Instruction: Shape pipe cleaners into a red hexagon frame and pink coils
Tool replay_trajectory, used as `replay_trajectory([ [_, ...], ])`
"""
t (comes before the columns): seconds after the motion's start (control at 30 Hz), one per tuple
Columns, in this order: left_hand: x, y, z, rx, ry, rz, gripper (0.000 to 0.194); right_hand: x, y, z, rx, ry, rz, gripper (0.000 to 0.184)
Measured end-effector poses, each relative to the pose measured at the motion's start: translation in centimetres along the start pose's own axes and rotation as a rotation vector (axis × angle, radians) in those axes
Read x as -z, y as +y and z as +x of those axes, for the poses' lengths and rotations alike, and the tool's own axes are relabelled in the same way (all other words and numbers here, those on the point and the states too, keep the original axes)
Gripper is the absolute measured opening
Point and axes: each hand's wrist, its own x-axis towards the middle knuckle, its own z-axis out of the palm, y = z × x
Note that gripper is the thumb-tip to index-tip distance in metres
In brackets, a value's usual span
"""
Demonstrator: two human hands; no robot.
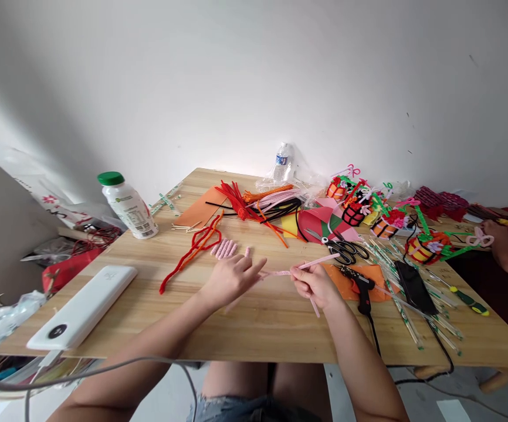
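Pink pipe cleaners stretch between my two hands, twisted together in the middle, with loose ends sticking out past each hand. My left hand is closed on the left part, its index finger pointing outward. Pinching the right part is my right hand, where one end rises up to the right and another hangs below. Just beyond my left hand lie several short coiled pink pieces. Red pipe cleaners, bent into a loop, rest to their left.
Scissors, a glue gun, a phone and a screwdriver lie on the right. Small decorated baskets line the back right. A white power bank and a bottle stand left. Another person's hand shows far right.
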Motion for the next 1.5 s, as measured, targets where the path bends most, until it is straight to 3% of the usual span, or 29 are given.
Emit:
replay_trajectory([
  [0.1,0.2,0.5,0.4,-0.167,0.034,0.031,0.023,-0.3,-0.1,-0.2,-0.059,-0.039,0.037,0.031],
  [0.17,0.3,1.1,0.5,-0.138,0.046,-0.112,0.018,-0.5,0.0,-0.2,-0.053,-0.048,0.032,0.031],
  [0.23,0.3,1.7,0.5,0.042,0.031,-0.383,0.023,-0.5,0.2,-0.2,-0.015,-0.056,0.005,0.031],
  [0.3,0.2,1.9,0.6,0.374,-0.049,-0.774,0.033,-0.5,0.4,-0.2,0.088,-0.038,-0.057,0.029],
  [0.37,0.1,1.8,0.8,0.727,-0.227,-1.232,0.042,-0.6,0.6,-0.4,0.286,0.019,-0.2,0.024],
  [0.43,0.0,1.4,0.9,0.967,-0.426,-1.636,0.042,-0.7,0.7,-0.7,0.521,0.089,-0.39,0.018],
  [0.5,0.0,1.0,1.1,1.044,-0.533,-1.896,0.041,-0.8,0.7,-0.9,0.673,0.135,-0.527,0.014],
  [0.57,0.2,0.9,1.0,1.003,-0.507,-1.97,0.041,-0.7,0.6,-0.9,0.669,0.164,-0.518,0.015],
  [0.67,0.8,0.9,0.7,0.711,-0.365,-1.708,0.041,-0.3,0.3,-0.5,0.431,0.134,-0.276,0.024],
  [0.8,1.2,1.0,0.3,0.153,0.028,-0.858,0.024,0.2,-0.2,-0.1,0.094,0.004,-0.041,0.033],
  [0.9,0.9,1.1,0.2,-0.102,0.112,-0.364,0.024,0.2,-0.2,-0.2,0.014,-0.032,0.004,0.033],
  [1.0,0.3,1.3,0.0,-0.094,0.128,-0.114,0.01,-0.1,-0.2,-0.4,0.003,-0.018,0.025,0.032],
  [1.2,-0.5,1.0,-0.7,0.088,0.222,-0.01,0.012,-0.4,-0.2,-0.4,-0.046,-0.001,0.036,0.033],
  [1.37,0.5,1.2,-0.6,-0.169,0.299,-0.014,0.029,-0.3,-0.1,-0.4,-0.06,-0.014,0.051,0.033],
  [1.5,1.3,1.8,0.0,-0.303,0.241,0.037,0.034,-0.2,0.0,-0.4,-0.061,-0.032,0.045,0.032],
])
